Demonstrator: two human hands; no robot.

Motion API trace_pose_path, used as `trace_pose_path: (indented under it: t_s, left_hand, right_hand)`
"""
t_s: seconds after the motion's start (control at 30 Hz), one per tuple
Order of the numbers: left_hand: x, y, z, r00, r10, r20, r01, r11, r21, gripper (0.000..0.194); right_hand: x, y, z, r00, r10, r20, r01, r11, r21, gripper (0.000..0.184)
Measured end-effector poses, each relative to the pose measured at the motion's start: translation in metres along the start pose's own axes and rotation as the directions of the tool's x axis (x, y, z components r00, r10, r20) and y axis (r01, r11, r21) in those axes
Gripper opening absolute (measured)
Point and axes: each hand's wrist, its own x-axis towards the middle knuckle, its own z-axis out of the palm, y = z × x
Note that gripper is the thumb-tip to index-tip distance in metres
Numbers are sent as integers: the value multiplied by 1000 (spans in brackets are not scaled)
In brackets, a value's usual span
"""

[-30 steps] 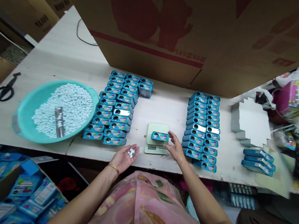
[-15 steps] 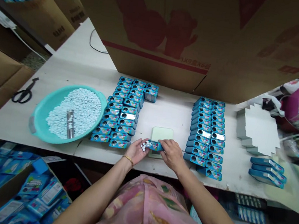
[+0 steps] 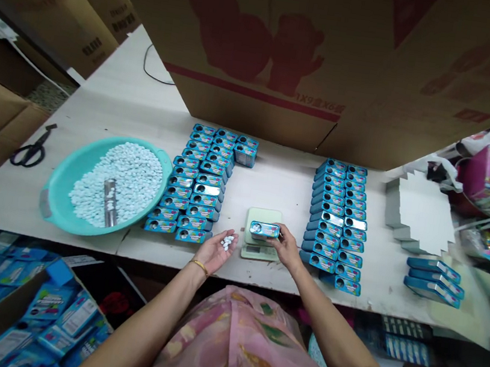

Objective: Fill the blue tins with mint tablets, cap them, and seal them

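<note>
A big cardboard box (image 3: 264,46) walls off the far side of the pale desk (image 3: 281,188). On the left sits a teal basin (image 3: 52,196) of white pellets; to its right come a left group of blue tins (image 3: 203,199) and, past a gap, a right group (image 3: 327,217). In that gap is a small scale (image 3: 264,215). The left hand (image 3: 214,253) lies palm up and spread beside it, carrying loose pellets (image 3: 227,242). The right hand (image 3: 287,247) has thumb and fingers partly parted at the right end of one tin (image 3: 264,229); whether it grips or merely touches, I can't tell. That tin is over the scale's pan, pellets showing at its round opening. The step in hand looks like weighing; the next move probably calls for reading the display, with the left palm kept level
</note>
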Motion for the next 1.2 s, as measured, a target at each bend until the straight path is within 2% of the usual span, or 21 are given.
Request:
trace_pose_path:
  t_s: [0.13, 0.23, 0.3, 0.4, 0.53, 0.63, 0.7, 0.83, 1.0, 1.2]
  left_hand:
    - [-8, -2, -15, 999, 19, -50, -20, 1000, -14, 10]
    - [-13, -5, -25, 998, 8, -60, -9, 1000, -22, 11]
    - [-15, -5, -32, 998, -1, -61, -1, 999, -34, 12]
    - [-17, -4, -40, 997, 0, -80, -4, 999, -49, 13]
    - [-19, -4, -47, 993, -4, -116, -3, 998, -61, 13]
    - [-20, -4, -48, 991, -2, -132, -6, 998, -65, 14]
    - [-20, -4, -48, 991, -3, -136, -5, 998, -60, 14]
    - [-19, -3, -46, 991, -9, -135, 0, 998, -62, 15]
    - [-21, -2, -45, 991, -2, -136, -8, 997, -74, 15]
    - [-23, -6, -41, 993, 4, -118, -11, 998, -61, 17]
  right_hand:
    - [4, 20, 3, 999, 50, 1, -49, 991, 124, 33]
    - [-3, 16, -7, 999, 33, 40, -38, 993, 116, 47]
    - [-9, 10, -18, 999, 22, 27, -24, 995, 92, 59]
    - [-17, 2, -33, 995, 55, -85, -43, 990, 135, 56]
    - [-19, -1, -42, 957, 117, -265, -56, 973, 226, 47]
    - [-18, 1, -42, 953, 114, -281, -53, 975, 215, 48]
    - [-19, 1, -39, 965, 81, -250, -46, 989, 143, 51]
    - [-19, -11, -30, 978, -76, -194, 46, 987, -151, 46]
    - [-14, -34, -14, 963, -267, -32, 237, 899, -369, 23]
    - [-5, -44, 2, 939, -340, 52, 317, 796, -516, 20]
